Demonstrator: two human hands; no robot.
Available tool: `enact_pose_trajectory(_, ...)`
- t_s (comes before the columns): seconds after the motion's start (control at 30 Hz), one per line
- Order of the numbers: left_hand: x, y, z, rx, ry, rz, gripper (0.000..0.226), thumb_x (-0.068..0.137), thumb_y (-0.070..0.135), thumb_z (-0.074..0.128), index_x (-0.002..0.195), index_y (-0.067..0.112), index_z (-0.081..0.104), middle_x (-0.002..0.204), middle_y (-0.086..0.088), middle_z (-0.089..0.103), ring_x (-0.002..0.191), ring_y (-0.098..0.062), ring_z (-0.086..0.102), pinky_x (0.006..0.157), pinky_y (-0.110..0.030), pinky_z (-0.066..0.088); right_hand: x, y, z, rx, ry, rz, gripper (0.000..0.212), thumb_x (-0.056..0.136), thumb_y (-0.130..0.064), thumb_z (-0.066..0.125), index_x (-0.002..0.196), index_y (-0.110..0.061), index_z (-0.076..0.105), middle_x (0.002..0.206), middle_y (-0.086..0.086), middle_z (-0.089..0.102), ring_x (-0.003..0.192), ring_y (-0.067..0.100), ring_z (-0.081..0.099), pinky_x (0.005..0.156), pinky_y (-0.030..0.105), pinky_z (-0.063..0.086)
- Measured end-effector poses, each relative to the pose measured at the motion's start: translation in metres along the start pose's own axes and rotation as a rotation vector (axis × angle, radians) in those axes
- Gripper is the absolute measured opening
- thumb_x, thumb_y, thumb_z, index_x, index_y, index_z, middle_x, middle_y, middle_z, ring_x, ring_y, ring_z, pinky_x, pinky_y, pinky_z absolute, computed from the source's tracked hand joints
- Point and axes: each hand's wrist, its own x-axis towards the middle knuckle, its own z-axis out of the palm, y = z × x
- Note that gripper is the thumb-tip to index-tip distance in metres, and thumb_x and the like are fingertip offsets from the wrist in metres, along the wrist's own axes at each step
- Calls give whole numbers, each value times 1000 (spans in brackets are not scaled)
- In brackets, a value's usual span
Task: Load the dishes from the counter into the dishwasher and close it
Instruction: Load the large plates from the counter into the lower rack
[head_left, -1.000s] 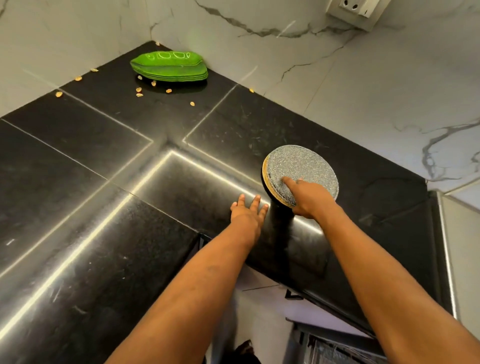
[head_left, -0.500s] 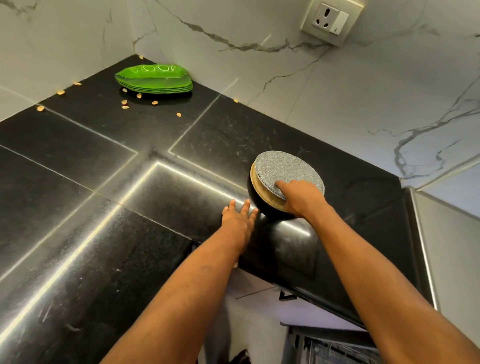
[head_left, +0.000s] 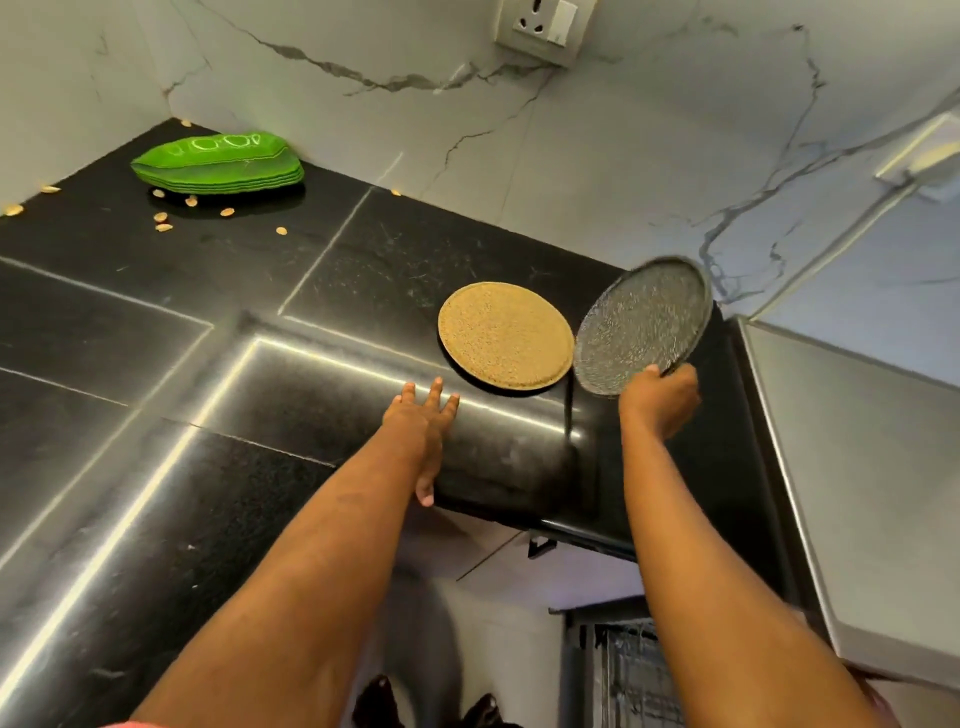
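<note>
Right hand (head_left: 658, 400): is gripping the lower rim of the grey speckled plate (head_left: 644, 325), thumb over the edge, right of centre.
Grey speckled plate: is tilting up off the black counter (head_left: 156, 364), just beside the gold plate (head_left: 506, 335).
Gold plate: is lying flat on the counter, mid-frame.
Left hand (head_left: 421, 426): is resting at the counter's front edge, fingers spread, holding nothing.
Green plates (head_left: 218, 163): are sitting stacked, upper left.
Dishwasher rack (head_left: 634, 675): is showing at bottom right.

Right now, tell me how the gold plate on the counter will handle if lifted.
The gold plate looks rigid and flat, so it should lift without flexing. It lies flush on the counter with a low rim, so getting under its edge may be awkward. Its pebbled surface probably resists slipping.
</note>
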Motion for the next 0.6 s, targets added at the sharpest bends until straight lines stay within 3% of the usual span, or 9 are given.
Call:
enact_pose_trajectory(0.07, -7, 4, 2, -7, 21, 1, 149, 60, 48, 91, 154, 18, -22, 160, -13, -25, 147, -48, -10, 120, -55, 10, 4, 26, -9, 134, -3, 175, 28, 92, -15, 55, 114, 1, 60, 118, 22, 63, 109, 38, 61, 90, 46, 51)
enact_pose_trajectory(0.17, -20, 25, 7, -52, 73, 40, 137, 68, 54, 83, 156, 20, -17, 162, -12, -20, 148, -45, -7, 119, -58, 7, 5, 72, -24, 299, -45, 369, 25, 88, -16, 58, 109, -4, 64, 109, 18, 67, 98, 36, 66, 82, 51, 56)
enact_pose_trajectory(0.27, -26, 37, 19, -191, 175, 93, 120, 80, 66, 66, 157, 19, -14, 164, -9, -17, 151, -37, -5, 120, -57, 5, -8, 87, -23, 408, -109, 444, 25, 86, -9, 55, 108, -4, 66, 107, 17, 68, 94, 35, 67, 77, 53, 58)
enact_pose_trajectory(0.43, -49, 101, 23, -184, 426, 141, 97, 93, 63, 47, 157, 19, -10, 164, -7, -14, 152, -30, -6, 122, -51, 4, -18, 114, -62, 570, -213, 506, 28, 89, 0, 50, 114, 2, 63, 105, 14, 65, 89, 31, 65, 67, 41, 59)
enact_pose_trajectory(0.6, -75, 156, 38, -132, 535, 123, 92, 95, 64, 40, 158, 18, -8, 164, -7, -14, 152, -28, -8, 122, -50, 1, -18, 154, -113, 619, -334, 491, 28, 92, 2, 48, 118, 3, 57, 106, 14, 61, 83, 25, 61, 73, 46, 59)
